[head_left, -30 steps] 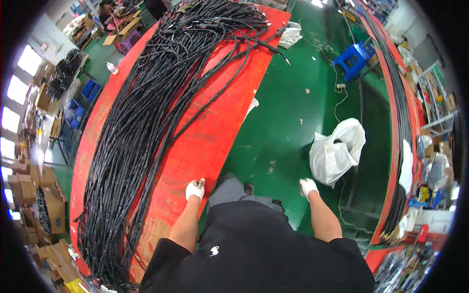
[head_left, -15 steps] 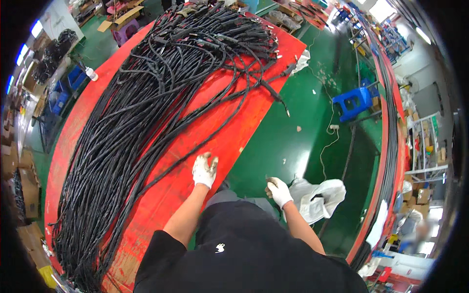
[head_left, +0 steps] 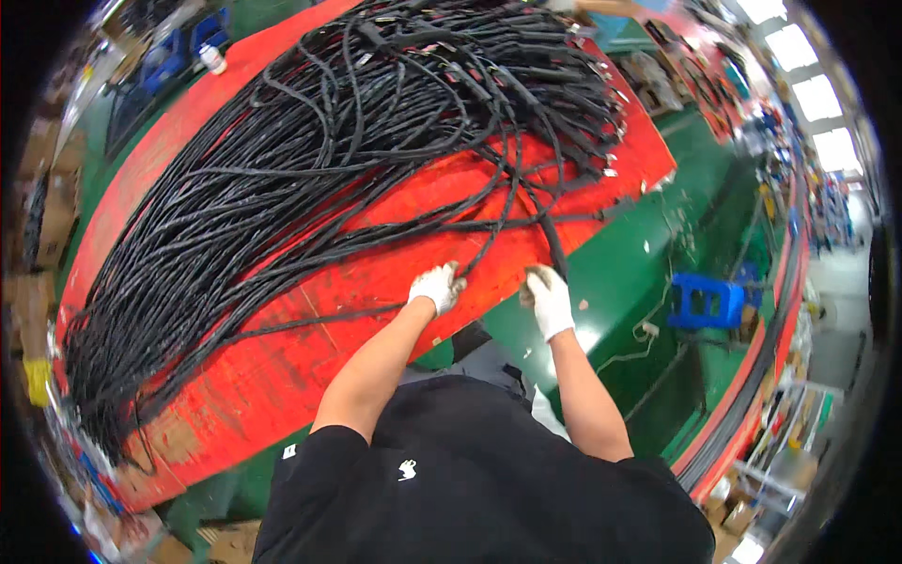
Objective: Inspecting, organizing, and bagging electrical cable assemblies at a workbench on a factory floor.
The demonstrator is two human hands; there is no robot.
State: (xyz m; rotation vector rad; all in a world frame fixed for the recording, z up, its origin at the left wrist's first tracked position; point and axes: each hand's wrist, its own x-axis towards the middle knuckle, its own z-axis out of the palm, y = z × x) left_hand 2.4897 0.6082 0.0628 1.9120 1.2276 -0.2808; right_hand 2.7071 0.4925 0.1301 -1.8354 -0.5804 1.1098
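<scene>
My left hand (head_left: 438, 287), in a soiled white glove, is closed around a black braided cable (head_left: 366, 313) near the front edge of the red table. From it the cable runs up and away to a thicker black sleeved section (head_left: 551, 235), which hangs past the table edge. My right hand (head_left: 549, 299), also gloved, is beside this section's lower end, fingers partly curled and apart; the hand hides the tip. Beyond my hands, a large heap of similar black cables (head_left: 282, 179) covers much of the table, connector ends toward the far right.
The red table (head_left: 310, 352) curves from lower left to far right. A white bottle (head_left: 212, 59) stands at its far left edge. On the green floor (head_left: 611, 263) to the right are a blue stool (head_left: 707, 301) and a pale cord (head_left: 648, 331). More cables (head_left: 728, 432) lie along a red bench at right.
My view has turned, so the table and heap appear shifted. Both hands have moved forward; my left hand has closed on a cable, and my right has come to the sleeved cable end.
</scene>
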